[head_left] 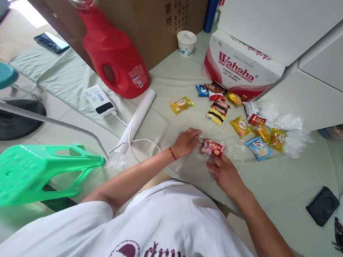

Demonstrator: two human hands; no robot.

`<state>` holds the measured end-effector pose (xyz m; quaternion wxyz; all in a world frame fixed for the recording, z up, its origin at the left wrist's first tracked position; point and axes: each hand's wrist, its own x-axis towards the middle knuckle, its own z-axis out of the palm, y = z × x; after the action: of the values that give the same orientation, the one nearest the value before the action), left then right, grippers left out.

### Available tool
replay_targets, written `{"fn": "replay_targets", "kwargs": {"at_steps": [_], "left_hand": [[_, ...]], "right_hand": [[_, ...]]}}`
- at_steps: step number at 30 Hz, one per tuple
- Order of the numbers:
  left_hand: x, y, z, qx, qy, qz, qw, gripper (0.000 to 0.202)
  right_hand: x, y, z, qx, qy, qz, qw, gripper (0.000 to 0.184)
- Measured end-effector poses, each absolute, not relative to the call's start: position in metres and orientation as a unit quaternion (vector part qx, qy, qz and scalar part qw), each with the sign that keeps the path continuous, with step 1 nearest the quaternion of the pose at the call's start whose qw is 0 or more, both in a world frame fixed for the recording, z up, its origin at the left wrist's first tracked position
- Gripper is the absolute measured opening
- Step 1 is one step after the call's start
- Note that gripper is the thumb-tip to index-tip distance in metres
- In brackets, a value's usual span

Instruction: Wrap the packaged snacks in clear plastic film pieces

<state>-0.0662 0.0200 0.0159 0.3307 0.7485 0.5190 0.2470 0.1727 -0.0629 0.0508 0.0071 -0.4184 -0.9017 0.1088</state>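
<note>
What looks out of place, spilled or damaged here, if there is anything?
Nothing looks spilled or broken. Slightly odd: one yellow packet lies alone, left of the grouped snack packets near the Wahaha box. Crumpled clear plastic beside the green stool also looks, perhaps, like stray wrapping.

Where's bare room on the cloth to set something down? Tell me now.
Free: the cloth between the light-blue packet and the black object at right; a smaller patch between the lone yellow packet and the white cup. Crowded: in front of the Wahaha box, and between the left hand and right hand, where the red packet lies.
</note>
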Motion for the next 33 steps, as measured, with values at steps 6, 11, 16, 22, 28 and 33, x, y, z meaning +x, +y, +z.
{"fn": "replay_targets", "kwargs": {"at_steps": [6,11,16,22,28,33], "left_hand": [[-0.055,0.038,0.024,0.733,0.579,0.145,0.326,0.056],[-0.055,0.040,0.027,0.693,0.655,0.113,0.280,0.035],[-0.058,0.038,0.030,0.638,0.711,0.106,0.277,0.050],[-0.066,0.035,0.023,0.593,0.730,0.174,0.293,0.018],[-0.082,0.033,0.001,0.539,0.727,0.359,0.230,0.016],[-0.092,0.012,0.016,0.569,0.666,0.476,0.075,0.015]], "right_hand": [[0.180,-0.052,0.059,-0.356,-0.930,0.092,-0.006,0.040],[0.183,-0.038,0.076,-0.357,-0.926,0.122,0.012,0.039],[0.191,0.000,0.087,-0.359,-0.907,0.202,0.090,0.034],[0.192,0.055,0.072,-0.387,-0.852,0.330,0.122,0.038],[0.184,0.074,0.048,-0.482,-0.759,0.425,0.102,0.039],[0.178,0.075,0.038,-0.532,-0.750,0.356,0.164,0.030]]}}
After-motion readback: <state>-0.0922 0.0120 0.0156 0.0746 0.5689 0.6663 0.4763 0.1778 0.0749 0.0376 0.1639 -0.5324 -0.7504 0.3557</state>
